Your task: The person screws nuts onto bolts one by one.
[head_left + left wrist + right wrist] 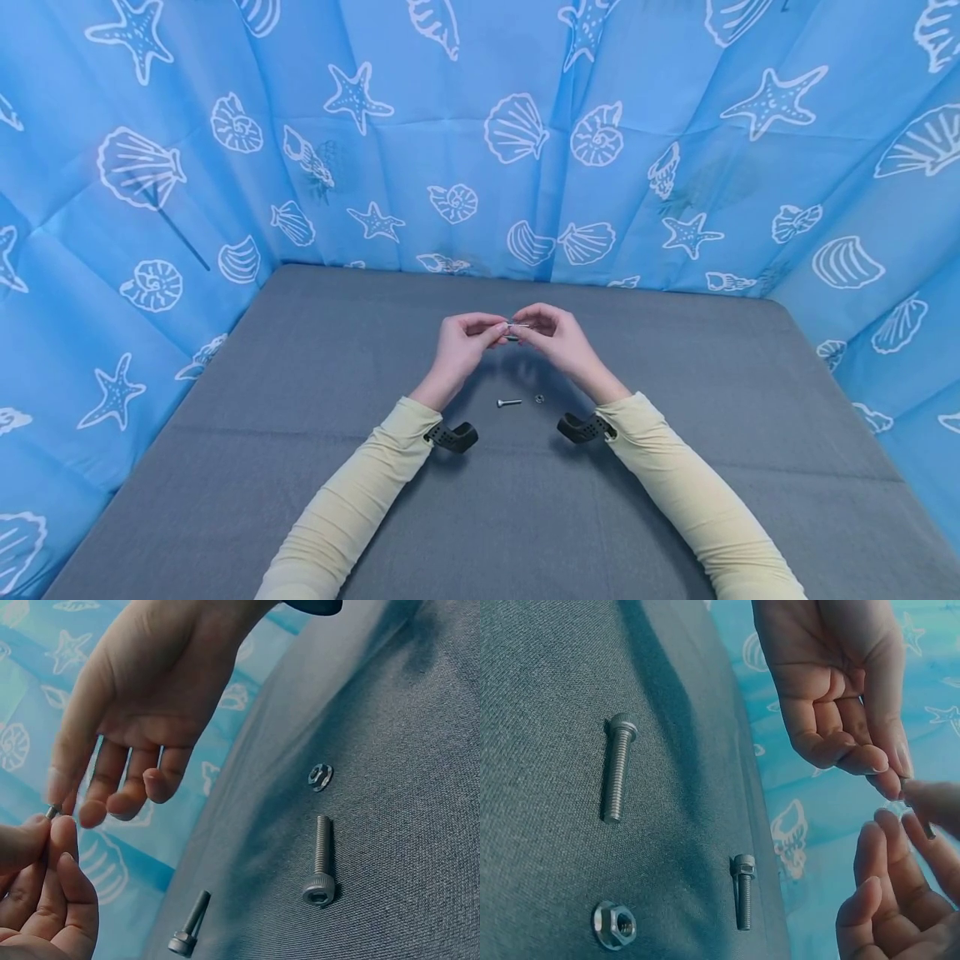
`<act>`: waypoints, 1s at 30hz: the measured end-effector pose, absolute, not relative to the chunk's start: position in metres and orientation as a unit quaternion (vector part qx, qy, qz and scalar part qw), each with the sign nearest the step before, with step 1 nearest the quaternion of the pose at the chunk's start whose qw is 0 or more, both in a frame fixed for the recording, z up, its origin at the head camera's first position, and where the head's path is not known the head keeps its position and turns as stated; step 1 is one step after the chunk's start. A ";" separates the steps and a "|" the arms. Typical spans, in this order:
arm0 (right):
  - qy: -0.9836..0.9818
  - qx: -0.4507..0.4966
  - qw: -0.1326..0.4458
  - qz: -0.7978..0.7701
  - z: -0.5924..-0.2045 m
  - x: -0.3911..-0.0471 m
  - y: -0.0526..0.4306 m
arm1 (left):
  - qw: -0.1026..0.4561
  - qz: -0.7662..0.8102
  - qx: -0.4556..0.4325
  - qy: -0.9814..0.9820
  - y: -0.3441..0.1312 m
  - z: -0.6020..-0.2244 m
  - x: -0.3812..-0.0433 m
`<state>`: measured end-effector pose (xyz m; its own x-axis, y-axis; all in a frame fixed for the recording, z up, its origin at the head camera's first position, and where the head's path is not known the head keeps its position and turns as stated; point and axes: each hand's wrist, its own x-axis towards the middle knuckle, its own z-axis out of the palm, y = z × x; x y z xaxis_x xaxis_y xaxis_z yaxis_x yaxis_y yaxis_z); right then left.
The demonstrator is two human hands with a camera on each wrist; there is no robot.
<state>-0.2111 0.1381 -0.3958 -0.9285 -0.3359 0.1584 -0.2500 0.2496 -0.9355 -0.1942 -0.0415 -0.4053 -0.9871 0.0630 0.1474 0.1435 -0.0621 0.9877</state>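
Note:
Over the far part of the table, my left hand and right hand meet at a small metal bolt. The left thumb and fingertips pinch one end of it. Right thumb and fingers pinch it too, and a threaded end shows past them in the right wrist view. Fingers cover the rest, so a nut on it cannot be made out. Below lies a second bolt with a nut close to its head. Nearer me lie a loose socket-head bolt and a flange nut.
Grey cloth covers the table. A blue curtain with shell and starfish prints hangs along its back and sides. Dark wrist straps sit over both yellow sleeves.

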 end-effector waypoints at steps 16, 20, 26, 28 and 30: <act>0.780 -0.201 0.033 -0.591 -0.396 -0.210 0.141 | -0.002 -0.721 -0.070 -0.690 -0.040 -0.400 -0.194; 0.793 -0.192 0.032 -0.578 -0.397 -0.210 0.141 | -0.015 -0.719 -0.068 -0.692 -0.041 -0.385 -0.184; 0.783 -0.199 0.023 -0.589 -0.401 -0.214 0.143 | -0.016 -0.721 -0.069 -0.689 -0.041 -0.376 -0.179; 0.780 -0.204 0.020 -0.592 -0.400 -0.214 0.143 | -0.015 -0.721 -0.070 -0.690 -0.041 -0.376 -0.179; 0.789 -0.200 0.019 -0.581 -0.400 -0.214 0.142 | -0.012 -0.719 -0.071 -0.692 -0.041 -0.377 -0.179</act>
